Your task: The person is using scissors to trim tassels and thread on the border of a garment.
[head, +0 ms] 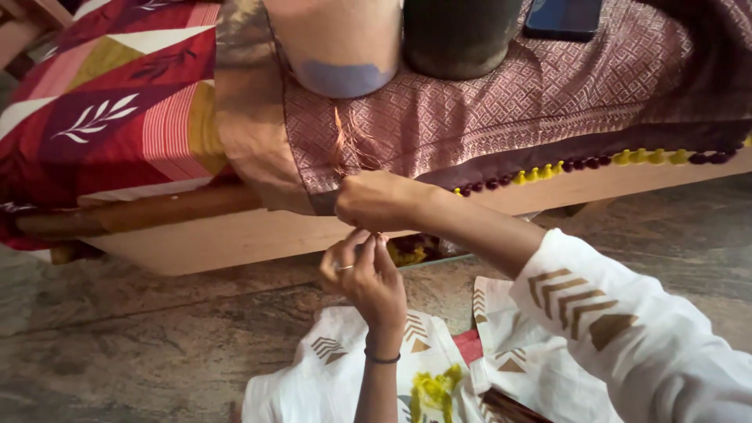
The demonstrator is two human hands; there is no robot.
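A maroon patterned cloth (501, 102) hangs over the edge of a wooden bed frame (235, 235); its border carries a row of yellow and maroon tassel balls (595, 163). My right hand (376, 200) grips the cloth's edge near its loose orange threads (345, 137). Just below, my left hand (364, 274), with a ring and a dark wristband, pinches something fine between fingertips; the thing itself is too small to make out.
Two cylindrical weights, a pale one (337, 47) and a dark one (458, 35), stand on the cloth beside a dark phone (562, 17). A red patterned bedsheet (110, 94) covers the left. The stone floor (117, 345) lies below, with my white-clad lap (439, 376).
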